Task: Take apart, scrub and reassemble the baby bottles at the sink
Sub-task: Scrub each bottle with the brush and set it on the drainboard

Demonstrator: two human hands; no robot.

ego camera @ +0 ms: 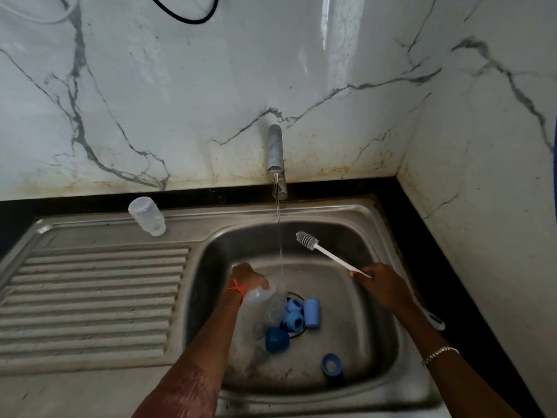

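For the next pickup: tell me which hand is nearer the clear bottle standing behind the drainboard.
Left. The left hand, holding a second bottle, is right of the standing bottle; the right hand, holding the brush, is farther right.

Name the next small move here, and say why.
Probably lower the brush into the bottle. The left hand holds the bottle under the running water, while the right hand holds the brush by its handle, bristles raised clear of the bottle.

No readable text, label, brand or number shows on anything here.
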